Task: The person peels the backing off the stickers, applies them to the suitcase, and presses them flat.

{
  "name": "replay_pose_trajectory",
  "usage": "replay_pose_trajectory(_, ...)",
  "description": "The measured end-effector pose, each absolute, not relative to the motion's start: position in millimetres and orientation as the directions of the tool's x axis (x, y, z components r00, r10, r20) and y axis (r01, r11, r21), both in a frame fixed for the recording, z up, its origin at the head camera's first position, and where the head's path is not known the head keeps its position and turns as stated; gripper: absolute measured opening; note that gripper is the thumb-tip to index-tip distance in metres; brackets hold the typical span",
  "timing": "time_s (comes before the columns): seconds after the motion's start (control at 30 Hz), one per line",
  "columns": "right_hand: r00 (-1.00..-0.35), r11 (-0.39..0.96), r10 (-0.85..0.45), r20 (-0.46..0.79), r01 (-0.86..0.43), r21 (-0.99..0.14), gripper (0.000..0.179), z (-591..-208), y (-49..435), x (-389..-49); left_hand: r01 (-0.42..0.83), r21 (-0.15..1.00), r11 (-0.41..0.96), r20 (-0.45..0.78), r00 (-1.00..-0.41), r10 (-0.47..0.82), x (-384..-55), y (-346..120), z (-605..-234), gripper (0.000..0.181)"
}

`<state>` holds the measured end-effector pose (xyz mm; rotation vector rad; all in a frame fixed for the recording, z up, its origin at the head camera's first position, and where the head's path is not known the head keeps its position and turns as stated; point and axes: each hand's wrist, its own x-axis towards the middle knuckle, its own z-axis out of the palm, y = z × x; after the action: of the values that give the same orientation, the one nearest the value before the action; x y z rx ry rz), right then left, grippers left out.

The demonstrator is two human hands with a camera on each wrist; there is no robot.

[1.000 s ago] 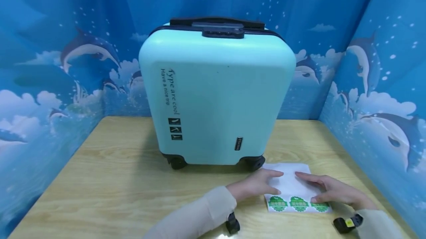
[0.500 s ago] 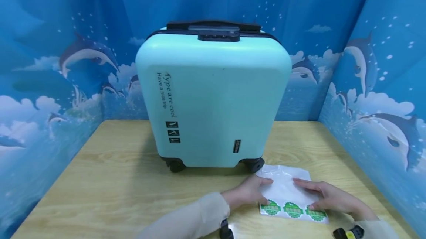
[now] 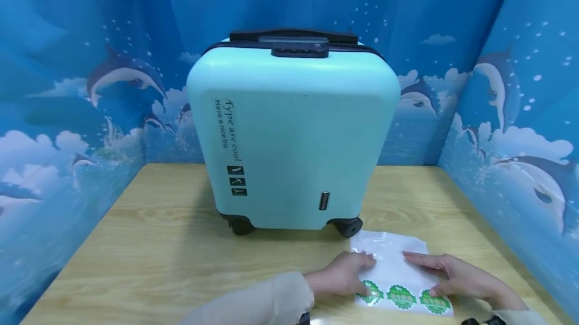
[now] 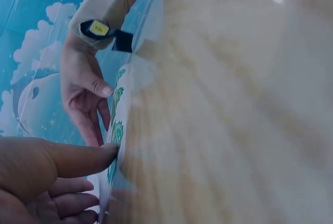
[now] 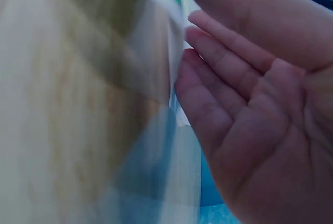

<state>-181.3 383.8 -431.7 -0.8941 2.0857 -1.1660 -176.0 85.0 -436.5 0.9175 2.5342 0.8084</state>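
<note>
A white sheet (image 3: pixel 390 264) lies on the table at the lower right of the head view. Green scalloped round stickers (image 3: pixel 401 297) line its near edge. My left hand (image 3: pixel 342 275) touches the sheet's left side, its thumb on the leftmost sticker. On the opposite side, my right hand (image 3: pixel 466 279) rests with extended fingers on the sheet and its thumb at the rightmost sticker. The left wrist view catches the sheet (image 4: pixel 123 107) nearly edge-on between both hands. Seen from the right wrist, the right hand (image 5: pixel 260 104) has fairly straight fingers against the sheet.
An upright mint-green suitcase (image 3: pixel 289 144) with black wheels (image 3: pixel 348 227) stands in the middle of the wooden table (image 3: pixel 149 249). The sheet's far left corner lies close to its right front wheel. Blue dolphin-printed curtains (image 3: pixel 68 99) enclose the back and sides.
The sheet and both hands appear lower in the head view, so they have come nearer to me. The left hand's thumb now lies on the leftmost sticker. The suitcase stays in place.
</note>
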Motion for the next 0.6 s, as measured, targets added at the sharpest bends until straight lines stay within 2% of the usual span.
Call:
replay_pose_trajectory(0.17, -0.59, 0.363, -0.795, -0.143, -0.273, -0.891, 0.059, -432, 388, -178, 0.524, 0.555, 0.646, -0.111, -0.723, 0.682, -169, 88, -434, 0.067)
replay_pose_trajectory(0.43, -0.563, 0.321, -0.818, -0.121, -0.272, -0.907, 0.061, -433, 385, -175, 0.537, 0.549, 0.64, -0.126, -0.704, 0.699, -161, 83, -432, 0.063)
replay_pose_trajectory(0.6, -0.535, 0.299, -0.832, -0.143, -0.217, -0.929, 0.062, -433, 382, -175, 0.596, 0.505, 0.624, -0.11, -0.673, 0.732, -154, 77, -433, 0.058)
